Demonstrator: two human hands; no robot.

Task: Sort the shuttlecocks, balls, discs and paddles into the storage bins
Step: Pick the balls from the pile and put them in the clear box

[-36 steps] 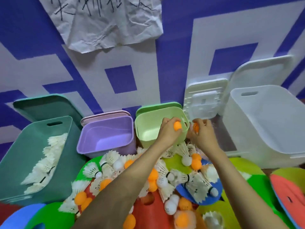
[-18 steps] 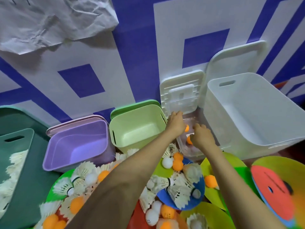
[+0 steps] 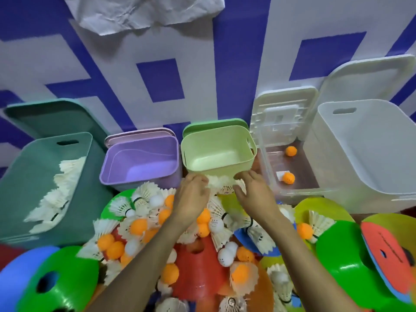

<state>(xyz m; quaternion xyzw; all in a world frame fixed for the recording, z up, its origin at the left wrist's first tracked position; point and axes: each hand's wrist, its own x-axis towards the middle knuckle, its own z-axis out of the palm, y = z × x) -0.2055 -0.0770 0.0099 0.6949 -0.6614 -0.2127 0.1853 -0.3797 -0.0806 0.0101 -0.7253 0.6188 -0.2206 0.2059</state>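
Reaching into the heap of shuttlecocks (image 3: pixel 217 184) just in front of the light green bin (image 3: pixel 216 145), I have both hands on the white feathers. The left hand (image 3: pixel 191 197) curls its fingers over them, and the right hand (image 3: pixel 255 192) bends around them from the other side. I cannot tell whether either grip has closed on one. Right of the light green bin, two orange balls (image 3: pixel 288 178) lie in the clear bin (image 3: pixel 299 191). Left of it stands the purple bin (image 3: pixel 139 163), and further left the dark green bin (image 3: pixel 33 167), with shuttlecocks inside.
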